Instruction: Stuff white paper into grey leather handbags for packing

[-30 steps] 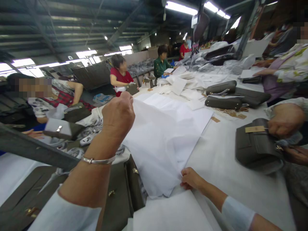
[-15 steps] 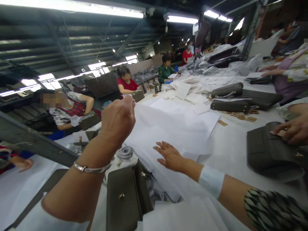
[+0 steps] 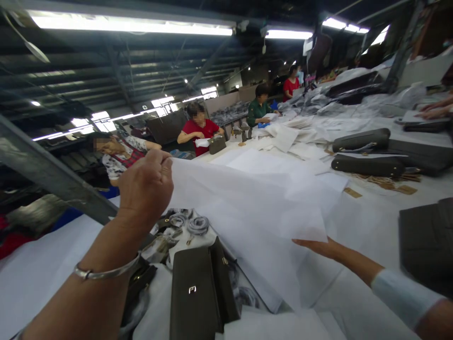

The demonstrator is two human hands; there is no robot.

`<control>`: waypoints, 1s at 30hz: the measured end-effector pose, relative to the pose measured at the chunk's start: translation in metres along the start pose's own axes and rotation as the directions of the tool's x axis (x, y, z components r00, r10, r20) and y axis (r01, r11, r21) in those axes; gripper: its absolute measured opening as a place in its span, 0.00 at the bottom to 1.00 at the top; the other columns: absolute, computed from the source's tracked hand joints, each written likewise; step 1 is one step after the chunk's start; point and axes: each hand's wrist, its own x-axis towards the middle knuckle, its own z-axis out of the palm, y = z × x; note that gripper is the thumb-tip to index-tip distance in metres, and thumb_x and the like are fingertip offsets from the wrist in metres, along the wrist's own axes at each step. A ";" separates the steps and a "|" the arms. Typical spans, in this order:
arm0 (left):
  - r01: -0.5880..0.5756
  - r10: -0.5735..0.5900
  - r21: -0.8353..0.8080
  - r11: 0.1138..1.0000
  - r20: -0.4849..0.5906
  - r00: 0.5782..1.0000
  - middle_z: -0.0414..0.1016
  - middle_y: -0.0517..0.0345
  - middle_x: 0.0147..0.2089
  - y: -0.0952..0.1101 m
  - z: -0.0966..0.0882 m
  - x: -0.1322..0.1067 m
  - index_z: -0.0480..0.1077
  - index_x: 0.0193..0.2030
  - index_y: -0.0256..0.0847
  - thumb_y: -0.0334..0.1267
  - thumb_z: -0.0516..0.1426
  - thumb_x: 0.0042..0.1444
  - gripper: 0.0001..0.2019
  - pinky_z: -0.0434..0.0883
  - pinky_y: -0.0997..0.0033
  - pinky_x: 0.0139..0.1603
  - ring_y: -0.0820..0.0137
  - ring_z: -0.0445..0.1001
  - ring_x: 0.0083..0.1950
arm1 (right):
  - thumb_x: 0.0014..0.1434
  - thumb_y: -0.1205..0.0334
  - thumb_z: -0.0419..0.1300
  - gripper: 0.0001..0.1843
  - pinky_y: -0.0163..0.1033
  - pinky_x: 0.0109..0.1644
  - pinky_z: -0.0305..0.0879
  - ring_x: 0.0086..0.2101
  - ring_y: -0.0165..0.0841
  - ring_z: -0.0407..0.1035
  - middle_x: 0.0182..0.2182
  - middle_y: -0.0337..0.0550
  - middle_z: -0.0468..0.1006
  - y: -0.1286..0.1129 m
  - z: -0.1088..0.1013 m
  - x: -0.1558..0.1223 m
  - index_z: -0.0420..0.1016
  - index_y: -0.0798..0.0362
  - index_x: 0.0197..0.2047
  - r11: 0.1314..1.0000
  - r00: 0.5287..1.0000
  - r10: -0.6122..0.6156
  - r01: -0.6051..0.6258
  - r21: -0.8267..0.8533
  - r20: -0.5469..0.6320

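Your left hand (image 3: 145,186) is closed, pinching the raised corner of the white sheet (image 3: 247,208), so the sheet hangs taut and clear of the counter (image 3: 368,222). Your right hand (image 3: 320,246) lies open and flat beneath the sheet's lower edge, supporting it without gripping. A dark wallet (image 3: 196,295) stands below your left hand, near the sheet's bottom fold.

No lettering, label or number is legible anywhere in the workshop; the tan paper tags (image 3: 353,192) at three o'clock on the white table (image 3: 371,222) show no readable print.
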 end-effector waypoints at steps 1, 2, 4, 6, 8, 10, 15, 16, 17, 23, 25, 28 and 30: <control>-0.010 0.010 -0.001 1.000 -0.002 1.000 0.75 0.52 0.40 0.001 0.000 -0.001 0.69 0.46 0.41 0.41 0.46 0.64 0.14 0.66 0.63 0.42 0.60 0.73 0.42 | 0.49 0.43 0.63 0.21 0.52 0.46 0.67 0.38 0.46 0.72 0.35 0.52 0.79 -0.011 0.008 -0.009 0.80 0.52 0.36 0.993 0.992 0.004 -0.019 0.113 0.128; -0.019 0.019 0.000 1.000 -0.001 1.000 0.76 0.52 0.39 0.003 -0.001 -0.003 0.69 0.45 0.41 0.42 0.46 0.63 0.14 0.66 0.64 0.41 0.60 0.74 0.41 | 0.50 0.39 0.61 0.26 0.51 0.47 0.67 0.39 0.45 0.73 0.38 0.53 0.79 -0.023 0.015 -0.018 0.79 0.53 0.42 0.965 0.963 -0.019 -0.053 0.256 0.270; -0.045 0.045 -0.002 0.999 0.010 0.999 0.76 0.53 0.38 0.004 -0.002 -0.007 0.69 0.43 0.41 0.43 0.46 0.63 0.14 0.65 0.65 0.40 0.61 0.74 0.40 | 0.52 0.34 0.56 0.36 0.49 0.49 0.67 0.42 0.43 0.72 0.45 0.56 0.77 -0.048 0.027 -0.035 0.72 0.53 0.54 0.797 0.865 -0.158 -0.172 0.579 0.475; -0.093 0.094 -0.024 0.995 0.039 0.995 0.75 0.54 0.37 0.003 -0.005 -0.015 0.70 0.41 0.42 0.43 0.46 0.63 0.13 0.65 0.66 0.39 0.62 0.73 0.39 | 0.53 0.30 0.53 0.42 0.46 0.49 0.67 0.44 0.40 0.71 0.51 0.57 0.73 -0.073 0.038 -0.051 0.65 0.52 0.60 0.547 0.829 -0.283 -0.273 0.792 0.482; -0.170 0.172 -0.048 0.984 0.049 0.984 0.75 0.54 0.36 0.004 -0.007 -0.028 0.70 0.40 0.42 0.42 0.47 0.63 0.12 0.65 0.66 0.39 0.63 0.73 0.39 | 0.52 0.27 0.51 0.44 0.43 0.47 0.68 0.44 0.38 0.71 0.53 0.57 0.71 -0.094 0.050 -0.064 0.64 0.53 0.60 0.379 0.823 -0.301 -0.360 0.853 0.481; -0.263 0.265 -0.069 0.962 0.022 0.964 0.74 0.54 0.34 0.005 -0.007 -0.045 0.70 0.39 0.41 0.41 0.48 0.64 0.11 0.64 0.67 0.38 0.63 0.72 0.38 | 0.53 0.26 0.49 0.45 0.41 0.46 0.68 0.45 0.38 0.71 0.54 0.58 0.70 -0.114 0.066 -0.078 0.67 0.56 0.57 0.306 0.766 -0.323 -0.471 0.827 0.556; -0.463 0.451 -0.142 0.875 -0.109 0.886 0.70 0.56 0.27 0.016 -0.009 -0.094 0.69 0.35 0.39 0.34 0.52 0.62 0.07 0.63 0.66 0.36 0.65 0.68 0.33 | 0.50 0.25 0.53 0.44 0.46 0.51 0.68 0.50 0.42 0.68 0.56 0.55 0.69 -0.159 0.100 -0.112 0.70 0.55 0.53 0.184 0.704 -0.418 -0.554 0.812 0.575; -0.500 0.484 -0.158 0.852 -0.128 0.865 0.69 0.57 0.26 0.019 -0.010 -0.105 0.69 0.35 0.38 0.32 0.53 0.61 0.06 0.63 0.65 0.35 0.65 0.67 0.32 | 0.50 0.27 0.54 0.40 0.47 0.50 0.68 0.49 0.41 0.69 0.54 0.53 0.71 -0.166 0.102 -0.116 0.71 0.53 0.51 0.147 0.767 -0.355 -0.519 0.842 0.535; -0.532 0.514 -0.178 0.828 -0.141 0.846 0.68 0.57 0.25 0.024 -0.012 -0.117 0.69 0.35 0.38 0.30 0.53 0.60 0.04 0.62 0.65 0.34 0.65 0.66 0.31 | 0.51 0.31 0.58 0.34 0.46 0.49 0.69 0.46 0.40 0.71 0.51 0.51 0.74 -0.171 0.103 -0.117 0.72 0.52 0.48 0.119 0.837 -0.253 -0.471 0.874 0.485; -0.474 0.552 -0.521 0.710 -0.007 0.834 0.68 0.58 0.26 0.052 -0.029 -0.209 0.67 0.34 0.39 0.28 0.54 0.58 0.04 0.63 0.62 0.37 0.67 0.64 0.32 | 0.45 0.60 0.71 0.15 0.36 0.29 0.70 0.31 0.32 0.72 0.33 0.37 0.79 -0.153 0.077 -0.121 0.75 0.50 0.37 0.262 0.971 0.173 -0.206 0.943 0.164; -0.318 0.435 -0.634 0.705 0.032 0.900 0.69 0.58 0.27 0.054 -0.033 -0.242 0.68 0.34 0.40 0.27 0.54 0.59 0.05 0.63 0.63 0.38 0.67 0.66 0.32 | 0.45 0.63 0.72 0.14 0.32 0.23 0.67 0.27 0.29 0.71 0.30 0.36 0.78 -0.135 0.060 -0.127 0.75 0.51 0.35 0.287 0.966 0.214 -0.202 0.936 0.143; 0.030 0.119 -0.725 0.689 0.153 0.981 0.70 0.59 0.28 0.047 -0.036 -0.281 0.69 0.34 0.41 0.31 0.54 0.60 0.05 0.64 0.67 0.37 0.69 0.68 0.32 | 0.43 0.70 0.71 0.12 0.29 0.22 0.67 0.26 0.27 0.70 0.29 0.35 0.78 -0.115 0.035 -0.134 0.75 0.52 0.33 0.213 0.938 0.322 -0.201 0.956 0.126; 0.340 -0.192 -0.707 0.620 0.283 0.940 0.71 0.60 0.27 0.037 -0.034 -0.299 0.70 0.32 0.42 0.38 0.56 0.60 0.07 0.65 0.70 0.35 0.71 0.69 0.30 | 0.45 0.74 0.69 0.12 0.27 0.22 0.68 0.26 0.26 0.71 0.28 0.34 0.79 -0.108 0.022 -0.136 0.76 0.53 0.33 0.186 0.918 0.379 -0.197 0.963 0.114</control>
